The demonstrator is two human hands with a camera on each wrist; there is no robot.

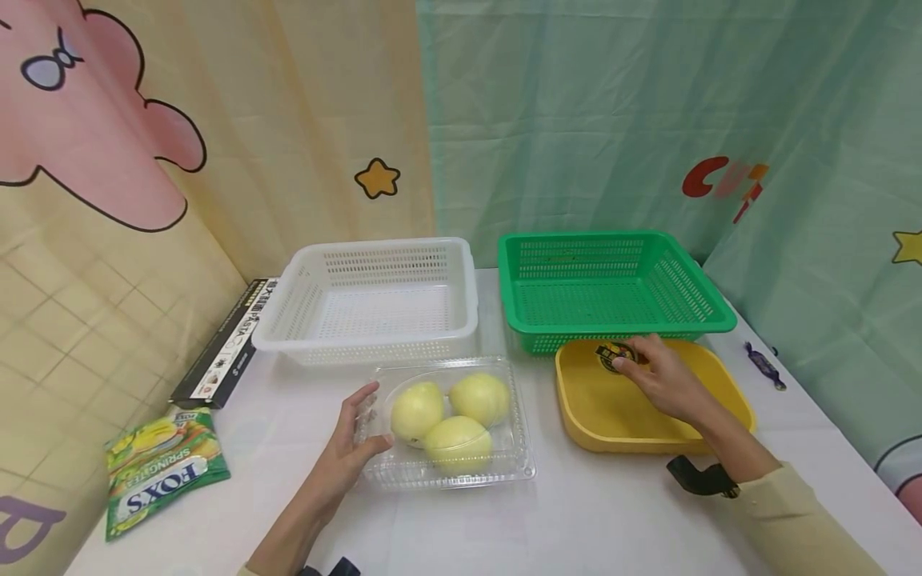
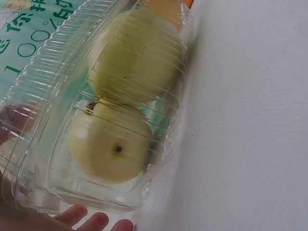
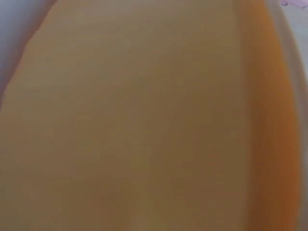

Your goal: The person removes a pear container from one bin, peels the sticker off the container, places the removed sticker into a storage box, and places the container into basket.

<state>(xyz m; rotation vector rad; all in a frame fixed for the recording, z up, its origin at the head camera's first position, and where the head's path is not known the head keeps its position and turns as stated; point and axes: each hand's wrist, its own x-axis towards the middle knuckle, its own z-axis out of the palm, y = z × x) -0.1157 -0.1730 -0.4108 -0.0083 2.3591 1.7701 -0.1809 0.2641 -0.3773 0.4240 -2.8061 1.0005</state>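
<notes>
A clear plastic fruit box (image 1: 517,448) with three pale yellow-green round fruits (image 1: 461,446) lies on the white table. My left hand (image 1: 338,456) holds its left end, thumb on the lid and fingers along the side. In the left wrist view, fingertips (image 2: 96,220) show below the box end. To the right stands a yellow plastic tray (image 1: 598,408). My right hand (image 1: 666,384) reaches into it and pinches a small item with a round black label (image 1: 612,354), partly hidden by the fingers. The right wrist view shows mostly blurred yellow tray (image 3: 144,115).
Behind stand a white basket (image 1: 382,348) and a green basket (image 1: 612,328), whose front nearly meets the tray. At left lie a black pasta box (image 1: 226,344) and a green Fox's candy bag (image 1: 166,468). A purple-wrapped candy (image 1: 765,366) lies by the right table edge.
</notes>
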